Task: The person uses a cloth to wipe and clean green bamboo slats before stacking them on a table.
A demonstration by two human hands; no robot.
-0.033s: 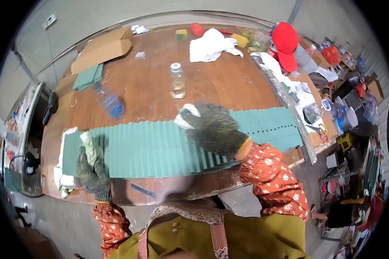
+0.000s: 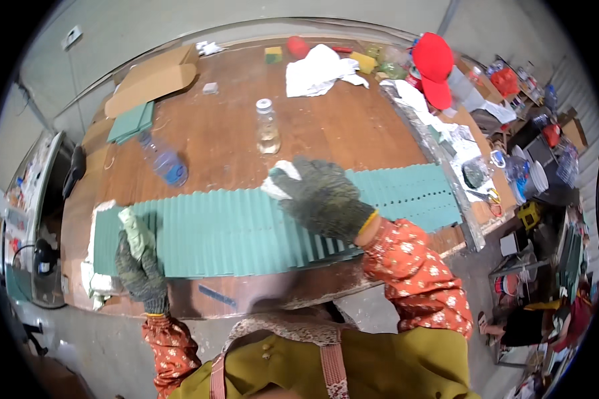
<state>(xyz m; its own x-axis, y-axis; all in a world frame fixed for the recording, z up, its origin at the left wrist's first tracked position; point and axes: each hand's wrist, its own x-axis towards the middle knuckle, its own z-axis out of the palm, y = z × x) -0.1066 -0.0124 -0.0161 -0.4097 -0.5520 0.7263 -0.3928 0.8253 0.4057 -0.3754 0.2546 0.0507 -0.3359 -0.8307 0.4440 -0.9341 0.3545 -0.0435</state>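
Observation:
A long row of overlapping green corrugated strips [image 2: 206, 233] runs across the near part of the wooden table. Toward its right end, several strips show rows of small dark holes. Both my hands wear dark knitted gloves. My left hand [image 2: 140, 266] rests on the row's left end, fingers extended, with a pale green wrapping or cloth over some of them. Farther right, my right hand [image 2: 323, 196] lies palm down across the strips, fingers spread. White material covers some of its fingertips; whether it is wrapping or loose cloth I cannot tell. The strips' surface under both palms is hidden.
Beyond the strips stand a clear bottle [image 2: 268, 130] and a tilted blue-labelled plastic bottle [image 2: 164, 159]. Green pieces [image 2: 131, 122] lie by a cardboard box [image 2: 150, 83]. White cloth [image 2: 321, 72] and a red cap [image 2: 434, 66] are at the back. A dark flat strip [image 2: 217, 296] lies near the front edge.
The whole view has shifted slightly. Both hands stay at the same places on the green strips.

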